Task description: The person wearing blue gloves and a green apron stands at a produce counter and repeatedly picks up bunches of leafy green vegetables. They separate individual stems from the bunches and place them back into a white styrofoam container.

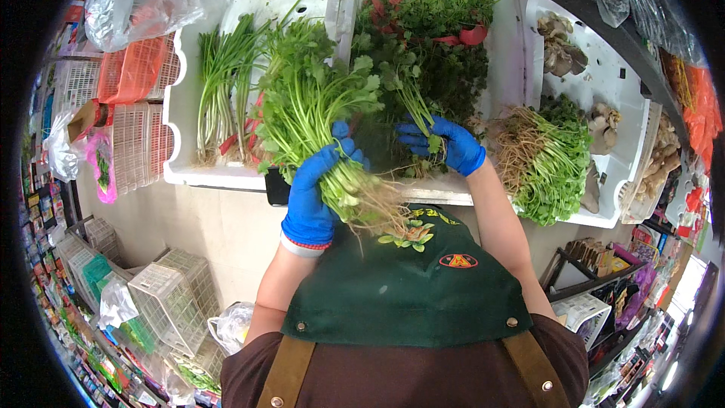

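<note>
In a blue glove, my left hand [314, 190] is closed around a thick bunch of coriander-like greens [306, 96]. The leaves fan up and left, while the pale roots hang down to the right over my apron. My right hand [457, 144], also gloved in blue, holds a few loose stems [416, 102] over the middle white foam box [501, 28]. Inside that box lie more leafy herbs [447, 5] with red ties among them. Right of my right hand, another rooted bunch [546, 158] lies with its brown roots facing left.
Scallions [221, 90] lie in the left foam box [173, 141]. Oyster mushrooms [561, 48] are in the right foam box [637, 119], with ginger [657, 147] beyond. Clear plastic bags [158, 0] hang at upper left. Plastic crates [170, 294] stand on the floor.
</note>
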Demonstrator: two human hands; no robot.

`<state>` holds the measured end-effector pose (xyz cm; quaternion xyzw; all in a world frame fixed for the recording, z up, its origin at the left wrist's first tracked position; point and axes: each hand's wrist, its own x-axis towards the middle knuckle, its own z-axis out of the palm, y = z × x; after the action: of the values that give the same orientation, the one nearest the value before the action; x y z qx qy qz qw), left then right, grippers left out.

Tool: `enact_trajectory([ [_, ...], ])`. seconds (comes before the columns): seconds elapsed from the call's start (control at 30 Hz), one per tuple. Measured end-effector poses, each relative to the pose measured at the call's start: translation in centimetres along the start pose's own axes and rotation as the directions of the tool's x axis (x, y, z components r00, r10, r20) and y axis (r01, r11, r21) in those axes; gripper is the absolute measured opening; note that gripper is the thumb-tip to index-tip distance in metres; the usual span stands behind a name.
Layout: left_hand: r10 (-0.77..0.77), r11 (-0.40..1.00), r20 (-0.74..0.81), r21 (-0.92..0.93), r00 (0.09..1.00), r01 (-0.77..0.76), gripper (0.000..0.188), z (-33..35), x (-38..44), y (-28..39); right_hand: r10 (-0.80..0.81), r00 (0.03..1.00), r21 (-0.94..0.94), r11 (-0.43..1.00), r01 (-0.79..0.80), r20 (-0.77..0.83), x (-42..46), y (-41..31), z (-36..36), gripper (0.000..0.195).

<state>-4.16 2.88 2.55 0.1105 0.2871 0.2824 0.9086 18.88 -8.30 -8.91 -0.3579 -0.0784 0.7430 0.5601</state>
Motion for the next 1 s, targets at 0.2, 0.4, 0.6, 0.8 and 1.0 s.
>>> enact_trajectory([
  [0.2, -0.018, 1.0, -0.052, 0.019, 0.998, 0.019, 0.041, -0.3, -0.2, -0.1, 0.078, 0.994, -0.009, 0.997, -0.079, -0.076, -0.4, 0.0, 1.5, 0.042],
  [0.4, -0.07, 0.996, 0.011, -0.05, 0.997, 0.07, 0.034, -1.0, 0.1, -0.1, -0.014, 0.989, -0.5, 0.863, -0.064, -0.15, 0.6, 1.3, -1.3, 0.037],
  [0.6, 0.076, 0.996, -0.065, -0.049, 0.995, -0.08, 0.035, -1.5, 1.1, -1.2, -0.172, 0.968, -0.343, 0.934, 0.1, -0.185, -1.4, -1.9, 4.8, 0.033],
  [0.8, 0.008, 0.969, -0.019, 0.247, 1.0, -0.003, 0.034, -0.1, 1.8, -2.3, -0.201, 0.965, -0.392, 0.912, 0.123, -0.166, -3.5, -3.3, 9.0, 0.031],
  [1.0, -0.122, 0.987, 0.059, 0.117, 0.991, 0.114, 0.03, 0.7, 2.2, -3.8, -0.124, 0.984, -0.404, 0.913, 0.062, -0.128, -4.2, -2.3, 10.6, 0.028],
])
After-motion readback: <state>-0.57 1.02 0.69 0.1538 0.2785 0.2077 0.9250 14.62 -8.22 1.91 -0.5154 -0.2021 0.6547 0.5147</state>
